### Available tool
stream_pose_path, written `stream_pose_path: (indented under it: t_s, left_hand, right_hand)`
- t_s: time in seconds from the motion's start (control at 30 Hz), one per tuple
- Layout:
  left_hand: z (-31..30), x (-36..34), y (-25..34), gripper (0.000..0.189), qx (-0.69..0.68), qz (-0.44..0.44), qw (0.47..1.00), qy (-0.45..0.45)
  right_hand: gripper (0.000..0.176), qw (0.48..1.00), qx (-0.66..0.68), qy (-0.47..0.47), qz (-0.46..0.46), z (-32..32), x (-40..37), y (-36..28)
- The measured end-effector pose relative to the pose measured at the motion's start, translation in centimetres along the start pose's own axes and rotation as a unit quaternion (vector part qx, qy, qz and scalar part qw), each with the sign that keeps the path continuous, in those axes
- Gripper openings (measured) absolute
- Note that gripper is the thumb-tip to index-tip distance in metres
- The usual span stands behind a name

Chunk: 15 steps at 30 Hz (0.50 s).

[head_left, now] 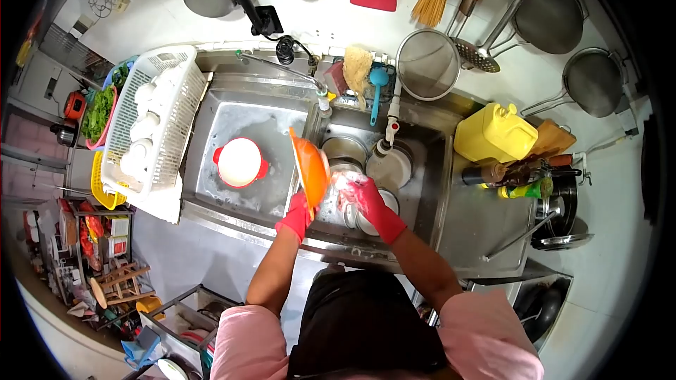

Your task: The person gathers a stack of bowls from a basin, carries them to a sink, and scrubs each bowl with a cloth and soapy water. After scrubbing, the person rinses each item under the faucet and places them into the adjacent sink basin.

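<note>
My left hand (297, 217), in a red rubber glove, grips the lower rim of an orange bowl (310, 167). The bowl is tilted up on its side, above the divider between the two sink basins. To its right, my gloved right hand (365, 195) is closed around something covered in white foam; what lies under the suds is hidden. Below that hand, metal pots (345, 149) and pale dishes (389, 167) lie in the right basin. A white pot with red handles (239, 162) sits in the cloudy water of the left basin.
A faucet (322, 98) reaches over the divider. On the left stands a white basket (184, 127) of white dishes. A yellow jug (495, 132) and bottles (517, 174) stand at the right. Strainers (427, 63) and utensils hang on the back wall.
</note>
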<state>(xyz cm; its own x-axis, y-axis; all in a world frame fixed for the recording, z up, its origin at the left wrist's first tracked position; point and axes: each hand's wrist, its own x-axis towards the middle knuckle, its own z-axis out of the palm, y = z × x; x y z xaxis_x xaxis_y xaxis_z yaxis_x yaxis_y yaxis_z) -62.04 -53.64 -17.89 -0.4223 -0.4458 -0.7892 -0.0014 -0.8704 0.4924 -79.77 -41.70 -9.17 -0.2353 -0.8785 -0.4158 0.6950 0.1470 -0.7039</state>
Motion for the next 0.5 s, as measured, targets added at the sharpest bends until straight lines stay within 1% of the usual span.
stream_pose_path:
  t_s: [0.07, 0.1, 0.13, 0.17, 0.2, 0.23, 0.27, 0.3, 0.33, 0.4, 0.43, 0.47, 0.5]
  left_hand:
    - [-2.9, 2.0, 1.2, 0.030, 0.107, 0.041, 0.993, 0.017]
    - [-4.1, 2.0, 1.9, 0.029, 0.072, 0.051, 0.996, 0.007]
    - [-5.4, 2.0, 2.5, 0.029, 0.037, 0.061, 0.997, -0.004]
    - [-7.1, 2.1, 3.2, 0.029, 0.001, 0.070, 0.997, -0.016]
    - [-11.2, 3.6, 4.0, 0.031, -0.118, -0.058, 0.985, -0.115]
    - [-13.4, 4.3, 4.3, 0.031, -0.183, -0.111, 0.959, -0.184]
    - [-14.8, 5.1, 4.4, 0.032, -0.246, -0.164, 0.922, -0.250]
    - [-14.8, 4.7, 4.8, 0.032, -0.278, -0.180, 0.917, -0.224]
    - [-14.6, 4.3, 5.2, 0.033, -0.310, -0.195, 0.909, -0.197]
    - [-14.4, 4.5, 5.5, 0.031, -0.295, -0.192, 0.929, -0.115]
    - [-14.0, 5.4, 5.7, 0.029, -0.301, -0.206, 0.930, -0.050]
    - [-14.4, 6.9, 5.5, 0.027, -0.305, -0.218, 0.927, 0.015]
    - [-14.9, 8.1, 4.5, 0.026, -0.185, -0.119, 0.975, -0.043]
  right_hand:
    - [0.024, 0.999, 0.025, 0.036, -0.026, -0.3, 0.2, -0.1]
    - [0.026, 0.995, -0.002, 0.096, -0.036, 0.3, -0.1, -1.1]
    - [0.030, 0.991, 0.065, 0.113, 0.005, 0.5, -0.9, -2.3]
    - [0.030, 0.994, 0.026, 0.099, -0.027, -0.9, -1.2, -1.5]
    - [0.031, 0.995, -0.014, 0.085, -0.058, -2.5, -1.6, -0.5]
    - [0.032, 0.993, -0.036, 0.107, -0.025, -3.2, -2.4, -0.7]
    - [0.032, 0.990, -0.057, 0.130, 0.007, -3.8, -3.3, -1.0]
    - [0.033, 0.984, -0.079, 0.153, 0.040, -4.4, -3.9, -1.0]
    - [0.030, 0.981, -0.061, 0.183, 0.029, -4.6, -4.2, -0.4]
    - [0.026, 0.970, -0.024, 0.242, 0.007, -5.9, -3.9, 1.7]
    - [0.023, 0.972, -0.039, 0.232, 0.023, -7.1, -3.8, 2.5]
    - [0.024, 0.973, -0.045, 0.227, 0.021, -6.9, -4.4, 2.0]
    - [0.025, 0.974, -0.049, 0.220, 0.020, -5.8, -5.1, 1.0]
